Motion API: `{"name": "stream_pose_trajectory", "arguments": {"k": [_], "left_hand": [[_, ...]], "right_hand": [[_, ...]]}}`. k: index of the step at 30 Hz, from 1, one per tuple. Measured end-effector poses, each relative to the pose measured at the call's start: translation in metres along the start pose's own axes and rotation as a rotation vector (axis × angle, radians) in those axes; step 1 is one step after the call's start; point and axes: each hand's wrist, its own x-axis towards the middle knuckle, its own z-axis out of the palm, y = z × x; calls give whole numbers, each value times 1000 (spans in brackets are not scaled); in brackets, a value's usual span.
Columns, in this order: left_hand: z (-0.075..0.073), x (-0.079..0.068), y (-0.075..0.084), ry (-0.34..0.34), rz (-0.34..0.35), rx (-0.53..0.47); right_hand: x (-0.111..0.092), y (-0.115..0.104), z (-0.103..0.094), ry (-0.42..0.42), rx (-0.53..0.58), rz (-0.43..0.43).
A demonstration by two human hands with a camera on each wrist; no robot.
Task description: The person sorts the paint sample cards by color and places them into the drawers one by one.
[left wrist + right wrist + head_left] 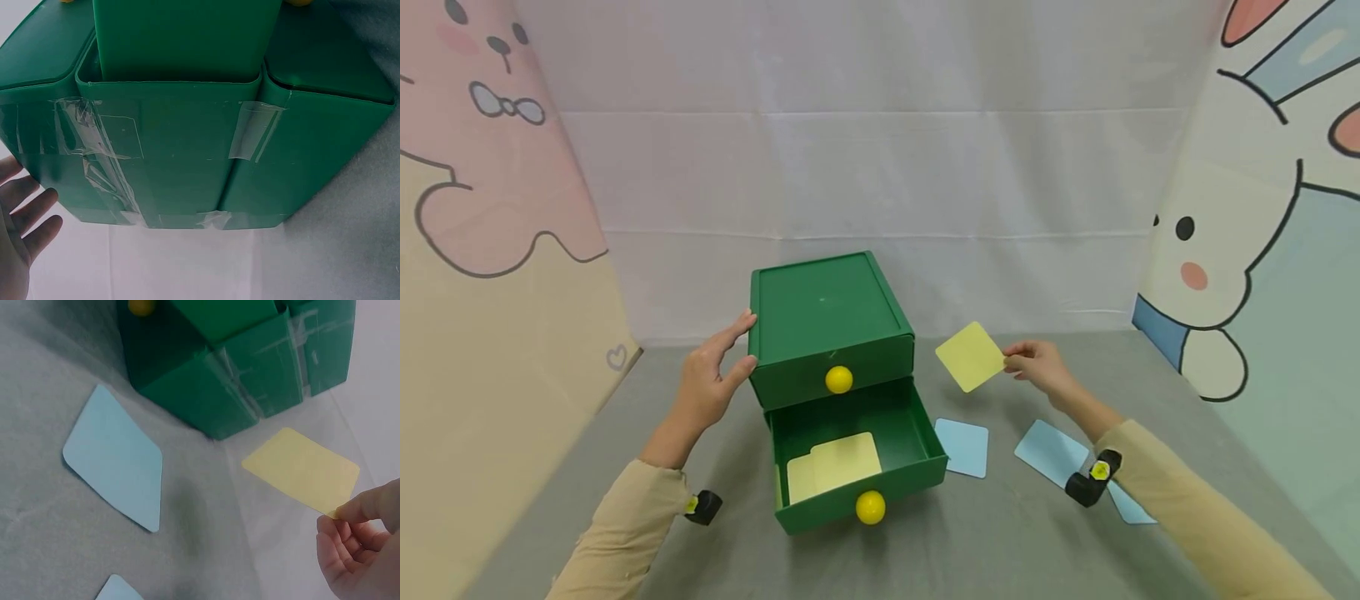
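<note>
My right hand [1037, 365] pinches a yellow card [970, 357] by one corner between thumb and fingers, holding it up to the right of a green drawer cabinet [823, 304]. At the cabinet's left side is my left hand [703, 383], fingers and thumb spread, fingertips right at the upper edge. Below the shut top drawer, a lower drawer [917, 479] is pulled out towards me. Overlapping yellow cards [847, 461] lie inside it. In the left wrist view, stacked units show clear tape [256, 131] across their sides, with the middle drawer sticking out.
Blue cards lie on the grey cloth: one [967, 450] beside the open drawer, another [1047, 450] further right, a third [1127, 505] partly hidden by my right sleeve. Yellow ball knobs [870, 507] jut from the drawer fronts. A white curtain [880, 167] hangs behind.
</note>
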Motion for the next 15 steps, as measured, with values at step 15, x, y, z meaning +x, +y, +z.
{"name": "stream_pose_trajectory", "arguments": {"k": [15], "left_hand": [[0, 0, -1, 11, 2, -6]], "right_hand": [[-35, -56, -17, -99, 35, -95]]}}
